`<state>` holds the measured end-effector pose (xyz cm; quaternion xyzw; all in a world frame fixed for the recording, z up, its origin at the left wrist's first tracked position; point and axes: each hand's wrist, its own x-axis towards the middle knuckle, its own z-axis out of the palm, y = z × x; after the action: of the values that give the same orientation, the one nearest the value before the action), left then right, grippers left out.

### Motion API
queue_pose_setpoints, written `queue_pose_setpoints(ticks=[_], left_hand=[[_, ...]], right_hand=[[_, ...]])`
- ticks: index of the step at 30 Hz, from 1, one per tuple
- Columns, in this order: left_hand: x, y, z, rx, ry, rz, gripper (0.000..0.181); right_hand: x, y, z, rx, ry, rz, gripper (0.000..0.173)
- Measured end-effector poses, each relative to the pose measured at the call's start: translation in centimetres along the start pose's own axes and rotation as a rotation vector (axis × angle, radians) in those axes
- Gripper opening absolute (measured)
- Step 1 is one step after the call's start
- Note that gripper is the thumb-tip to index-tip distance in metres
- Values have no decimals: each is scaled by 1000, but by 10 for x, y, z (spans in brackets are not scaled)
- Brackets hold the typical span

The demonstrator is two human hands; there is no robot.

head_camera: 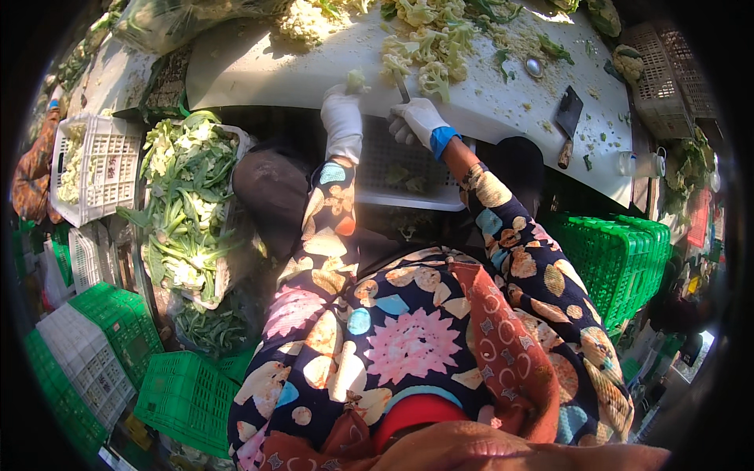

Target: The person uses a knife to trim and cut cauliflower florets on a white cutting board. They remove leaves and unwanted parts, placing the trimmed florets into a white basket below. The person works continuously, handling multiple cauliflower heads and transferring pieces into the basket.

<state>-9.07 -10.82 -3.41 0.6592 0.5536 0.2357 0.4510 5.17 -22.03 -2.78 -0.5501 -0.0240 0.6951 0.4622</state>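
My left hand (343, 120), in a white glove, holds a small pale cauliflower floret (356, 81) at the table's near edge. In my right hand (417, 119), gloved in white with a blue cuff at the wrist, is a knife; its narrow blade (402, 88) points away from me, towards a heap of cut cauliflower florets (433, 47) on the white tabletop (271, 70). Below both hands, between my knees, a white plastic crate (412, 202) has a few florets inside. The knife's handle is hidden in my fist.
A cleaver (569, 115) with a wooden handle and a shiny metal lid-like disc (533, 67) lie on the right. Leaf trimmings fill a crate (221, 282) at left, beside a white crate of florets (97, 171). Green crates (612, 259) stand at right. Another person's sleeve (38, 171) shows far left.
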Motion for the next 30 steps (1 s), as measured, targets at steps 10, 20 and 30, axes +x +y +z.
queue_pose_setpoints(ticks=[10,20,30], left_hand=[[1,32,-16,405,1,305,56],[90,84,55,726,-518,410,64],[67,71,47,487,14,574,48]], right_hand=[[-61,-61,-68,-579,674,-722,42],[48,-160,-113,-1621,925,-738,35],[19,-96,-134,-826,642,-1230,26]])
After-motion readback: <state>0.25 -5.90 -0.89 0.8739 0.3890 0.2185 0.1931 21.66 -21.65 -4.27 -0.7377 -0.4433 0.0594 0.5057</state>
